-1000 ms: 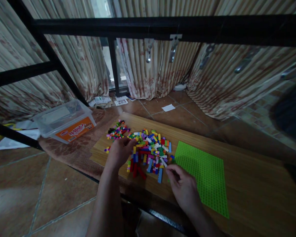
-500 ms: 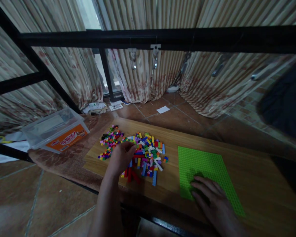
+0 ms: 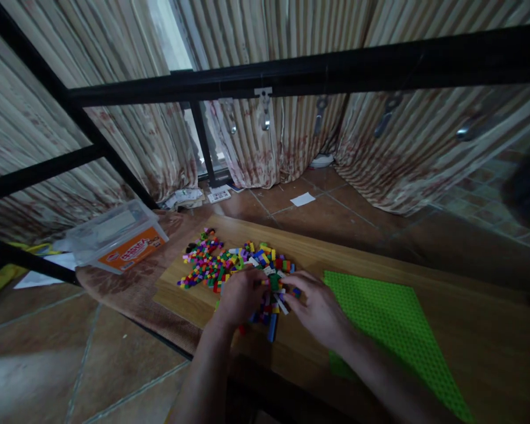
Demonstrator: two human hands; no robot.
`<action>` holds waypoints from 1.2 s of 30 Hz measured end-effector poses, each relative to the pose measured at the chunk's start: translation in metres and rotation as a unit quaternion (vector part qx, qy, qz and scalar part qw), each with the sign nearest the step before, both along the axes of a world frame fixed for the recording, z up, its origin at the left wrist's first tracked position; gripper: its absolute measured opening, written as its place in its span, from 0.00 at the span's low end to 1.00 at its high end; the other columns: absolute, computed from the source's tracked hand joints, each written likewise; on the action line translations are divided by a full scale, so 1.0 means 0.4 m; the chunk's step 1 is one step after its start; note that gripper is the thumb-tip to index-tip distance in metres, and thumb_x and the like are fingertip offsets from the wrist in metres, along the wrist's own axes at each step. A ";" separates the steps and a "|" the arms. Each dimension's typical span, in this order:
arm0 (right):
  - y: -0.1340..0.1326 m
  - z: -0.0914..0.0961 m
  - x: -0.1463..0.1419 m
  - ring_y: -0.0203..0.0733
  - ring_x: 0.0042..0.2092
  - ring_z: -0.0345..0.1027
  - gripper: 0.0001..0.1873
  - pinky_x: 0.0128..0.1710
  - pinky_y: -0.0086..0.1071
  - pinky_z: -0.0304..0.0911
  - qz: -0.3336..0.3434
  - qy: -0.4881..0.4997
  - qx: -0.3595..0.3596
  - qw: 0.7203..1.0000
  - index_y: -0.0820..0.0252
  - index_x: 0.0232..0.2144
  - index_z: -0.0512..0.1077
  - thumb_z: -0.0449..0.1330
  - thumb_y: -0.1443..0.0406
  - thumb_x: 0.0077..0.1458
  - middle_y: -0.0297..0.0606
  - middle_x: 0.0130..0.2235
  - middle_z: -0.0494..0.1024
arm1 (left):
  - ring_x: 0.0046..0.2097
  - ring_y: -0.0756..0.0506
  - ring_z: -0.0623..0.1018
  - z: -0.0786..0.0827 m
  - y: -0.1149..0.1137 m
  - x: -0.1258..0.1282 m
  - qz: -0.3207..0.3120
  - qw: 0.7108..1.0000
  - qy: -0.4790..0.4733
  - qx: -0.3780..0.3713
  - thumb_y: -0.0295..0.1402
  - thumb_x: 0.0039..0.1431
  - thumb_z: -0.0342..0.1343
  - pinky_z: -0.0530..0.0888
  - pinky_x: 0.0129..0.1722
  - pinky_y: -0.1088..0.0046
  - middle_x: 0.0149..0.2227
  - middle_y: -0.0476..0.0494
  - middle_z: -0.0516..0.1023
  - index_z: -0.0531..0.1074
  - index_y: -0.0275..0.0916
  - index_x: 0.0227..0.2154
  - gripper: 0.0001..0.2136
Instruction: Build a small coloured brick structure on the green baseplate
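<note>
A: Fingers?

B: We're curling the left hand (image 3: 241, 294) over the bricks (image 3: 212, 268), fingers bent down into the pile, knuckles up. We're not seeing whether they're pinching anything. The right hand (image 3: 318, 306) is lying with its fingers loosely apart, tips touching bricks at the pile's right edge, clamping nothing.

A: Around them?

B: The bricks are sitting on the left part of the board (image 3: 318, 250). The green plate (image 3: 380, 312) is lying flat just right of the pile, and our right forearm is crossing its near-left corner. A clear box (image 3: 117, 235) is sitting on the rug (image 3: 128, 282), left of the board. A black bar (image 3: 335, 68) is cutting across the top, curtain (image 3: 401, 153) behind. Our hands are hiding the pile's middle.

A: Axis?

B: The pile is stretching left to right. A blue brick (image 3: 271, 330) at its near edge is pointing roughly towards us.
</note>
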State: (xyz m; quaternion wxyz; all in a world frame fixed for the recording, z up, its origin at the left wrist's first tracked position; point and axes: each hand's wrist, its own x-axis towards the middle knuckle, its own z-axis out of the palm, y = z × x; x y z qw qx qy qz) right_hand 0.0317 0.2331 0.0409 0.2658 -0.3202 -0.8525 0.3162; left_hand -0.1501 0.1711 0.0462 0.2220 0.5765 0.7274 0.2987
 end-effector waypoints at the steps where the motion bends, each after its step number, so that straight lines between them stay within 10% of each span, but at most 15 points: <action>1: 0.003 0.002 -0.022 0.44 0.46 0.70 0.11 0.48 0.39 0.65 0.001 0.014 -0.010 1.000 0.56 0.41 0.74 0.59 0.69 0.54 0.39 0.42 0.77 | 0.32 0.49 0.73 0.003 -0.001 0.000 0.018 0.999 -0.033 0.002 0.29 0.52 0.56 0.67 0.34 0.76 0.31 0.48 0.75 0.76 0.39 0.30 0.05; 10: -0.038 -0.029 -0.063 0.41 0.36 0.75 0.11 0.36 0.33 0.71 -0.064 0.247 -0.275 0.927 0.56 0.38 0.76 0.61 0.59 0.53 0.37 0.36 0.80 | 0.28 0.50 0.75 0.022 -0.011 0.059 0.026 0.898 -0.438 -0.017 0.42 0.51 0.61 0.72 0.30 0.76 0.27 0.48 0.76 0.73 0.35 0.35 0.15; 18: -0.034 -0.003 -0.047 0.41 0.36 0.74 0.10 0.38 0.35 0.70 -0.099 0.261 -0.264 0.923 0.56 0.34 0.79 0.63 0.59 0.50 0.37 0.35 0.82 | 0.29 0.48 0.76 0.043 -0.009 0.096 0.015 0.923 -0.384 -0.004 0.48 0.54 0.56 0.71 0.25 0.76 0.28 0.46 0.76 0.70 0.36 0.33 0.18; 25: -0.068 -0.003 -0.031 0.38 0.28 0.71 0.14 0.28 0.32 0.68 -0.165 0.337 -0.400 0.836 0.56 0.30 0.81 0.70 0.56 0.40 0.37 0.29 0.81 | 0.27 0.49 0.73 0.026 -0.014 0.141 0.019 0.944 -0.324 0.053 0.42 0.63 0.46 0.67 0.28 0.75 0.25 0.47 0.74 0.70 0.38 0.30 0.14; 30: -0.073 -0.044 -0.023 0.45 0.37 0.76 0.13 0.39 0.38 0.71 -0.235 0.262 -0.296 0.888 0.55 0.32 0.80 0.68 0.57 0.43 0.38 0.35 0.83 | 0.28 0.48 0.72 0.024 -0.024 0.123 0.066 0.984 -0.165 0.012 0.36 0.60 0.50 0.63 0.28 0.75 0.24 0.47 0.74 0.72 0.39 0.27 0.10; 36: -0.080 -0.069 -0.087 0.44 0.37 0.75 0.10 0.38 0.36 0.69 -0.139 0.087 -0.123 0.979 0.55 0.34 0.79 0.60 0.61 0.52 0.37 0.36 0.81 | 0.30 0.47 0.73 0.020 -0.054 0.012 0.141 0.988 0.003 -0.066 0.33 0.57 0.51 0.61 0.30 0.73 0.26 0.44 0.76 0.74 0.39 0.26 0.09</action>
